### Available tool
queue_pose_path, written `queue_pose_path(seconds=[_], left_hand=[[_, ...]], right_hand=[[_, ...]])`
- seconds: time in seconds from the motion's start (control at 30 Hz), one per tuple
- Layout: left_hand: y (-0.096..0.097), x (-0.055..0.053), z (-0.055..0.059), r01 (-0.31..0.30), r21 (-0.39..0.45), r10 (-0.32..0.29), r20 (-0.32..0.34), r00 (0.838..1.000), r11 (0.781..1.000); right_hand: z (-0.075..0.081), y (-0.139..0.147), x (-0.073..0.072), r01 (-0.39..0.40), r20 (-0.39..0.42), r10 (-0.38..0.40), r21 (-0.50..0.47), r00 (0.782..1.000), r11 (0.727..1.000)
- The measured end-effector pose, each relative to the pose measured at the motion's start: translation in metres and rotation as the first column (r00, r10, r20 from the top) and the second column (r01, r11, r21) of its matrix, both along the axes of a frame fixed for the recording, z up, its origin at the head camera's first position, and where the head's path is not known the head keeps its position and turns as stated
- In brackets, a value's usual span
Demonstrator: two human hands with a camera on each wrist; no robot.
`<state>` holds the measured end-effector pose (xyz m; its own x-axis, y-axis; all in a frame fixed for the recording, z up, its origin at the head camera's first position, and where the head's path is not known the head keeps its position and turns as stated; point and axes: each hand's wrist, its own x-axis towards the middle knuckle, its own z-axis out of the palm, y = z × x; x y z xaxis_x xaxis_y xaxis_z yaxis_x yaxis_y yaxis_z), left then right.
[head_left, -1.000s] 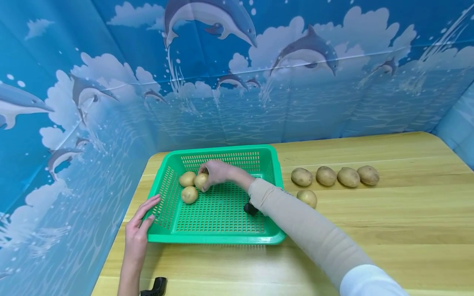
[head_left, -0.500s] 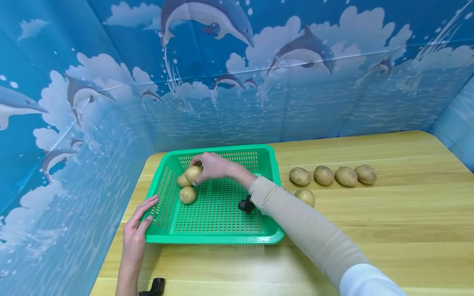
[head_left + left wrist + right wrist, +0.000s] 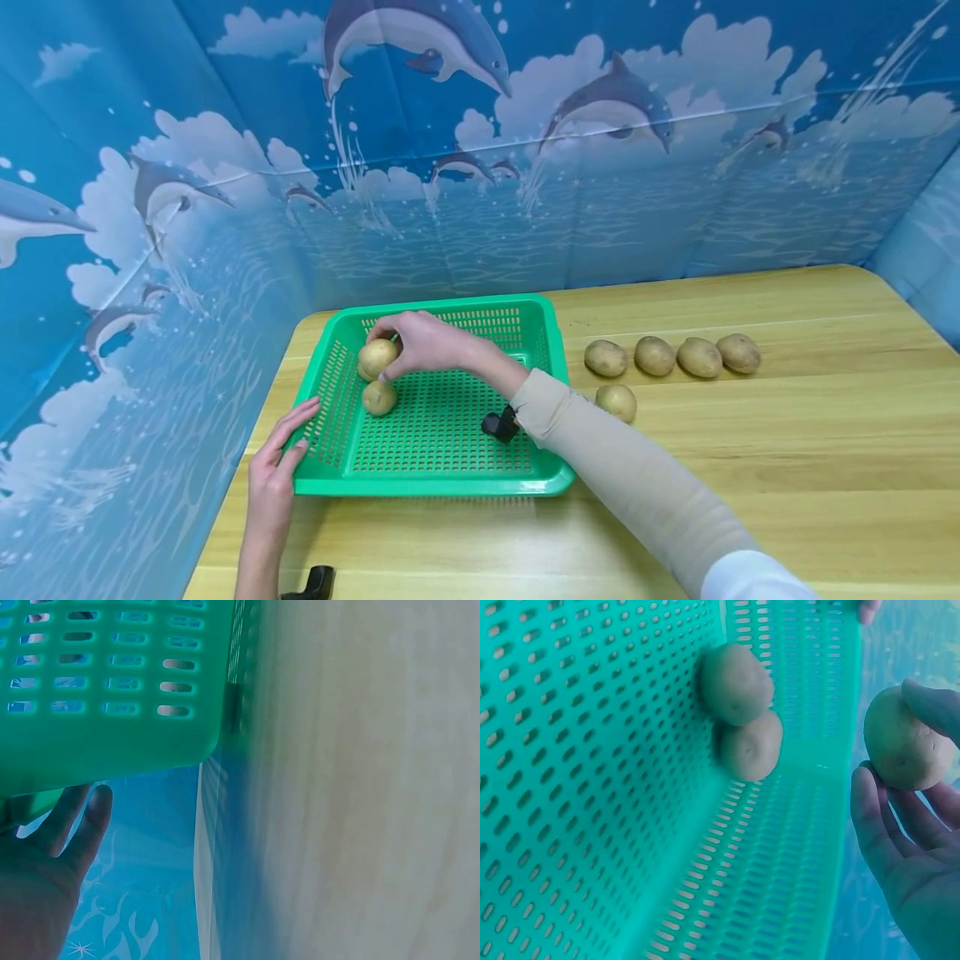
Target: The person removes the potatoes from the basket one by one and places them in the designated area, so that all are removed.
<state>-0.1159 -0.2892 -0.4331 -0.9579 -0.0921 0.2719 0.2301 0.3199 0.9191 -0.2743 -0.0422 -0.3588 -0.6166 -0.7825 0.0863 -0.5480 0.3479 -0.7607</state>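
Over the perforated green plastic basket (image 3: pixel 435 486), your right hand (image 3: pixel 426 340) arches, pinching a smooth, rounded potato (image 3: pixel 377 358) above two other potatoes (image 3: pixel 379 398); your left hand (image 3: pixel 273 467) rests extended fingers on the rim.

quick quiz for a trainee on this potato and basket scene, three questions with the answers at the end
1. Count: how many potatoes can be seen on the table, to the right of the basket?

2. True or false: the left hand is touching the basket's edge.

3. Choose one: where is the held potato, the one in the right hand?
A) Lying on the table
B) Lifted, apart from the two loose potatoes in the basket
C) Underneath the basket

Key: 1. Five; 2. True; 3. B
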Motion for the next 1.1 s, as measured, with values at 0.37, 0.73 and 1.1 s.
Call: queue_pose_path(seconds=[0.37, 0.73, 1.1], left_hand=[[-0.001, 0.004, -0.001, -0.004, 0.001, 0.004, 0.007, 1.000, 1.000], [0.001, 0.004, 0.000, -0.014, -0.017, 0.014, 0.015, 1.000, 1.000], [0.003, 0.004, 0.000, -0.017, 0.013, 0.017, 0.015, 1.000, 1.000]], right_hand=[[0.020, 0.008, 0.022, -0.025, -0.077, 0.023, -0.025, 0.997, 0.999], [0.048, 0.028, 0.042, -0.040, -0.133, 0.040, -0.001, 0.990, 0.999], [0.065, 0.063, 0.053, -0.057, -0.201, 0.075, 0.092, 0.977, 0.994]])
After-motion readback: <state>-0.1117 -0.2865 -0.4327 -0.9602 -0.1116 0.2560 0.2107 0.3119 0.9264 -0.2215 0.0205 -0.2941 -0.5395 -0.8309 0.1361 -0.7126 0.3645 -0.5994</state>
